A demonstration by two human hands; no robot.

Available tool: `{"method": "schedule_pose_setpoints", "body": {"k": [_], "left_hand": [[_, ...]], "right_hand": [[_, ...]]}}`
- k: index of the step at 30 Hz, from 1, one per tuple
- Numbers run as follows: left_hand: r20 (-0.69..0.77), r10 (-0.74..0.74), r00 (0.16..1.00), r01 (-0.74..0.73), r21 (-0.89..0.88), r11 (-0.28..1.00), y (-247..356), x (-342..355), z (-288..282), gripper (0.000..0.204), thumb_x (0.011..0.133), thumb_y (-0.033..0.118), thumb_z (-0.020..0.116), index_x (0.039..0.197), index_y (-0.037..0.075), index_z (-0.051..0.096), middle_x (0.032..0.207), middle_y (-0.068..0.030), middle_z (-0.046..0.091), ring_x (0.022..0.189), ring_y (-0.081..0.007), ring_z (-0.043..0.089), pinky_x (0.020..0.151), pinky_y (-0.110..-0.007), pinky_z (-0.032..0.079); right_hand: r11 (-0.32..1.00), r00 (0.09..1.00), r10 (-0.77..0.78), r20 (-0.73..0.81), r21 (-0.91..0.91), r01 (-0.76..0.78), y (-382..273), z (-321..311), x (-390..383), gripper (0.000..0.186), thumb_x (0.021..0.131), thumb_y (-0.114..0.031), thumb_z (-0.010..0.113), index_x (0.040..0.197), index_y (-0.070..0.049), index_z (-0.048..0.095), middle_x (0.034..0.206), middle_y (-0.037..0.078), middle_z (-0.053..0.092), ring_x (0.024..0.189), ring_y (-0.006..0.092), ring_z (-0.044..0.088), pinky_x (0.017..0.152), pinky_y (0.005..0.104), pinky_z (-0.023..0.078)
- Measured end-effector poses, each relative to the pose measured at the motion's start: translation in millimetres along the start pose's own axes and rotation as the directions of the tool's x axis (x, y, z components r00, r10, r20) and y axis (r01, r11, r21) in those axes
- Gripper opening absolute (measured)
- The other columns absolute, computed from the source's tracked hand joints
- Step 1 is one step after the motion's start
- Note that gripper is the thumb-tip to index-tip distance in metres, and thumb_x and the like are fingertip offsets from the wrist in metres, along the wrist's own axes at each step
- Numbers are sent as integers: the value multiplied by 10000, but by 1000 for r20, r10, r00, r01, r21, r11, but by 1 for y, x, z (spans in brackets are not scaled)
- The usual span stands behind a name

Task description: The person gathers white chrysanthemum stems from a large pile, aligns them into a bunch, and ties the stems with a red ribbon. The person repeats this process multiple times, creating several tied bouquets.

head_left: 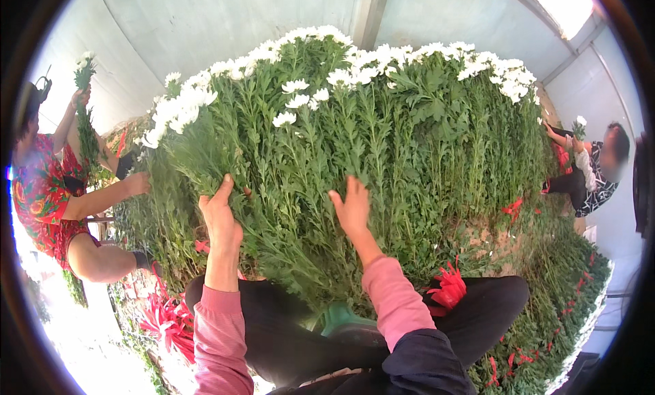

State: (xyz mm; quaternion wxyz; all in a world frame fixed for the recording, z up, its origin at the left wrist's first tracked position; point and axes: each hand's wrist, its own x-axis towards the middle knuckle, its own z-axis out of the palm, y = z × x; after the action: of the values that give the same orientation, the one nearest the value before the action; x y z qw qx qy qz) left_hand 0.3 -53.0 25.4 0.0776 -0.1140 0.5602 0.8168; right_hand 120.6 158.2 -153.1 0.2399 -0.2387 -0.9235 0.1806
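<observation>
A large heap of long-stemmed white chrysanthemums lies in front of me, with blooms at the far end and leafy green stems toward me. My left hand is closed round the stems of a bunch of white chrysanthemums, whose white heads point away to the far left. Over the middle of the heap is my right hand, its thumb and fingers apart, at the leaves with nothing visibly gripped. Some stem ends hang down toward my lap below both hands.
Red ribbon strips rest on my right knee, and more red strips lie at left. Something green is between my legs. A person at left holds flowers upright; another person sits at far right. Tied bundles lie at lower right.
</observation>
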Motion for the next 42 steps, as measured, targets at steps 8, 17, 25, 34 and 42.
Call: {"method": "schedule_pose_setpoints", "body": {"k": [8,17,25,34,42], "left_hand": [[44,-31,999,29,50,998,-3,-1,9,230,942,112,666,1113,23,539,935,-103,657,699,-239,662,573,-379,550],[-39,-65,997,66,32,997,-7,-2,3,245,930,109,679,1114,27,540,957,-104,661,707,-244,661,599,-396,551],[55,-155,986,156,-14,988,-17,-3,22,281,899,94,719,1062,-59,549,997,-161,681,699,-259,681,600,-415,601],[88,-143,986,149,-62,987,-42,9,23,289,902,76,710,1133,-2,555,1053,-95,688,917,-216,658,831,-406,549],[-18,-131,991,129,-97,987,-22,14,9,294,925,88,683,1152,6,516,982,-117,667,772,-260,671,636,-431,574]], "right_hand": [[989,985,149,84,-23,-147,0,1,30,393,917,-249,678,1268,-130,549,1261,117,564,1104,326,529,901,470,441],[670,765,324,557,435,-601,22,-42,53,439,979,-322,606,1287,-9,600,1210,148,666,1071,304,639,912,408,490],[658,894,264,362,610,-441,2,-82,22,447,1028,-282,564,1373,2,565,717,59,630,601,120,585,593,301,521],[877,981,-76,180,479,-20,-63,-80,-16,275,983,-177,609,1204,-23,662,947,162,738,774,264,723,643,384,565],[558,827,241,508,624,-547,-3,-192,48,334,969,-318,634,1136,-33,682,847,43,676,721,153,591,688,304,511]]}}
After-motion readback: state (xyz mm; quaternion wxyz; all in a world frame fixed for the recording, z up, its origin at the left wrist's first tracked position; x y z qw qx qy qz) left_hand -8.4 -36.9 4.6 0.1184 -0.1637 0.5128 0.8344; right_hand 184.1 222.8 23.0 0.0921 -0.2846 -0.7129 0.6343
